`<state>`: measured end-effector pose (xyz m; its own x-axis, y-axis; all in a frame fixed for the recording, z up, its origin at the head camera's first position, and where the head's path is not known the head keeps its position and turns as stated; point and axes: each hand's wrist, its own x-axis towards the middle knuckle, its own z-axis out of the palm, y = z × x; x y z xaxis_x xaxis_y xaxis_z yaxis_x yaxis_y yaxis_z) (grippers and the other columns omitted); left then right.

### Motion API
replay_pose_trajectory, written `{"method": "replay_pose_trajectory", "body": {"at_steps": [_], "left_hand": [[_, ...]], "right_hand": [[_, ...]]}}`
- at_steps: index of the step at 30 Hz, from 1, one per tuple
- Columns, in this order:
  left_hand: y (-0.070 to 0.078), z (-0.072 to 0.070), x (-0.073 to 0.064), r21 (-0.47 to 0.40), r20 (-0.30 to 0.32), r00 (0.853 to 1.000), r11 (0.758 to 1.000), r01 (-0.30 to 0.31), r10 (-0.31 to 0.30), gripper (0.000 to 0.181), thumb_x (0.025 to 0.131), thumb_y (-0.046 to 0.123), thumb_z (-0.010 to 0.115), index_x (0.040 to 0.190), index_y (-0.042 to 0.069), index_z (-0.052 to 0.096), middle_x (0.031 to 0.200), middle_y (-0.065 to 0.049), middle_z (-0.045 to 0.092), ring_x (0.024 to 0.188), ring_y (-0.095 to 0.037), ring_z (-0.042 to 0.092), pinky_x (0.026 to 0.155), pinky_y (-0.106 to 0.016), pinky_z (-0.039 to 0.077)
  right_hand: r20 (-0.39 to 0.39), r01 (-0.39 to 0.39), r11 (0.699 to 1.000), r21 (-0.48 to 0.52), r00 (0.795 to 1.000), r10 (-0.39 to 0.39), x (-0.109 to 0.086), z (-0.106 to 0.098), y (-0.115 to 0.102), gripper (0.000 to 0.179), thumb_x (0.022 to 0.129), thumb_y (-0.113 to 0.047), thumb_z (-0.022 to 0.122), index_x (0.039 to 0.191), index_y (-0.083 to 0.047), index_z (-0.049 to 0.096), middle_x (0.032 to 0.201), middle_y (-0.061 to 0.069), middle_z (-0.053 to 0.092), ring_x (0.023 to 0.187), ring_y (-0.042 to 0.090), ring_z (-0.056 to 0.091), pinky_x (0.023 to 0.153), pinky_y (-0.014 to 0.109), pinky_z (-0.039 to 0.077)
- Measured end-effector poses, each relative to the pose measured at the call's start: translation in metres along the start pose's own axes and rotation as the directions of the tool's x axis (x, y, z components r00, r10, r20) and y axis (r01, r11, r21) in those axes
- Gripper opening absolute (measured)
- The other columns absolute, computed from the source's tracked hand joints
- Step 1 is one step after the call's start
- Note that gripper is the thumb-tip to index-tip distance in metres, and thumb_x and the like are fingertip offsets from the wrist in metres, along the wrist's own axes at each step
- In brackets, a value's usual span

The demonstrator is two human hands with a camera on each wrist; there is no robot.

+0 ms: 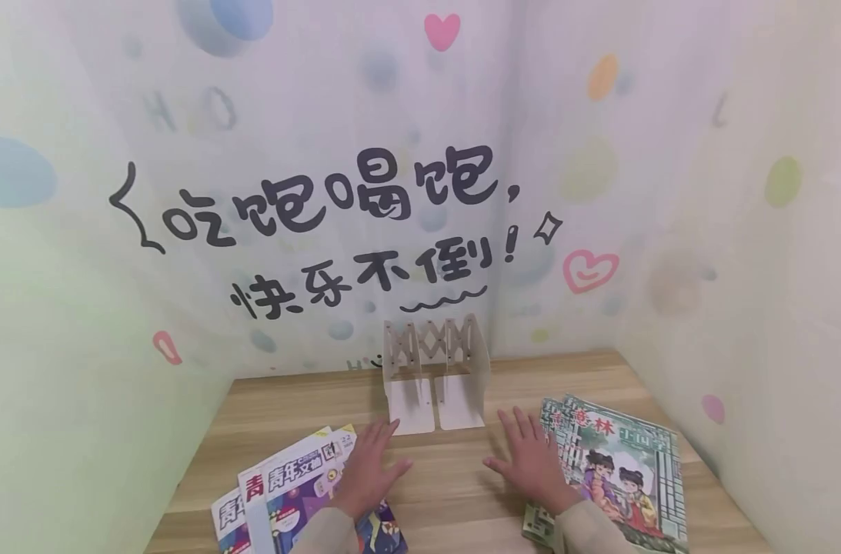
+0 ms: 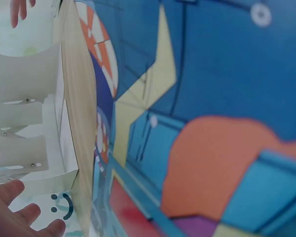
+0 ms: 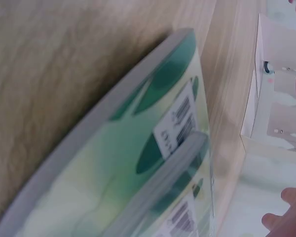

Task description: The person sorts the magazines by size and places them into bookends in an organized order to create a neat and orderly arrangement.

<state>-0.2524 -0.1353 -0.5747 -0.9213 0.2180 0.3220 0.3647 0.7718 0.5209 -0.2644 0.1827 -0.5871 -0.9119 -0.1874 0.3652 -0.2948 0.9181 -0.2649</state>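
My left hand (image 1: 370, 471) is spread above the right part of a fanned stack of purple-blue magazines (image 1: 292, 492), holding nothing. In the left wrist view, its fingers (image 2: 27, 213) stand apart beside a colourful magazine cover (image 2: 212, 98). My right hand (image 1: 531, 460), fingers spread, holds nothing and overlaps the left edge of a stack of green-framed magazines (image 1: 635, 481). Barcodes show on these magazines (image 3: 177, 118) in the right wrist view. Between and beyond both hands stands a white expandable bookend rack (image 1: 435, 377) with upright dividers and a lattice back.
The wooden tabletop (image 1: 448, 485) runs back to a patterned wall sheet (image 1: 392, 100) with black lettering, just behind the rack. Similar sheets rise along the left and right sides.
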Motion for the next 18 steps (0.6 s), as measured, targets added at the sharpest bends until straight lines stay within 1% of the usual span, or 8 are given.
{"method": "replay_pose_trajectory", "body": {"at_steps": [5,13,15,18], "left_hand": [[-0.001,0.004,-0.001,-0.052,-0.021,0.999,0.998,0.042,-0.044,0.068,0.089,0.041,0.067,0.147,0.015,0.043,0.149,-0.020,0.037,0.137,-0.044,0.029,0.105,-0.065,0.026],[-0.002,0.009,0.001,-0.088,-0.070,0.994,0.993,0.076,-0.082,0.059,0.090,0.037,0.067,0.139,0.008,0.051,0.146,-0.022,0.041,0.135,-0.045,0.032,0.106,-0.064,0.026],[-0.003,0.010,0.002,-0.102,-0.073,0.993,0.991,0.089,-0.097,0.059,0.090,0.036,0.068,0.138,0.007,0.052,0.146,-0.023,0.041,0.135,-0.045,0.032,0.105,-0.065,0.026],[-0.004,0.011,0.003,-0.114,-0.074,0.990,0.987,0.112,-0.121,0.060,0.089,0.036,0.068,0.138,0.006,0.052,0.146,-0.023,0.041,0.134,-0.045,0.032,0.105,-0.065,0.027]], "right_hand": [[0.010,-0.069,0.998,-0.003,0.998,0.069,-0.001,0.001,0.004,0.092,0.078,-0.060,0.071,0.150,-0.013,0.037,0.152,0.022,0.032,0.134,0.050,0.030,0.100,0.074,0.023],[0.029,-0.155,0.987,0.031,0.988,0.155,-0.003,0.000,0.010,0.090,0.081,-0.056,0.070,0.150,-0.010,0.035,0.152,0.024,0.030,0.133,0.052,0.029,0.100,0.074,0.022],[0.033,-0.181,0.983,0.032,0.983,0.180,-0.003,0.001,0.012,0.091,0.081,-0.056,0.070,0.151,-0.009,0.034,0.152,0.025,0.029,0.134,0.052,0.028,0.100,0.075,0.021],[0.043,-0.232,0.972,0.048,0.972,0.230,-0.003,0.002,0.016,0.091,0.082,-0.056,0.069,0.151,-0.009,0.033,0.152,0.026,0.029,0.135,0.052,0.025,0.101,0.075,0.017]]}}
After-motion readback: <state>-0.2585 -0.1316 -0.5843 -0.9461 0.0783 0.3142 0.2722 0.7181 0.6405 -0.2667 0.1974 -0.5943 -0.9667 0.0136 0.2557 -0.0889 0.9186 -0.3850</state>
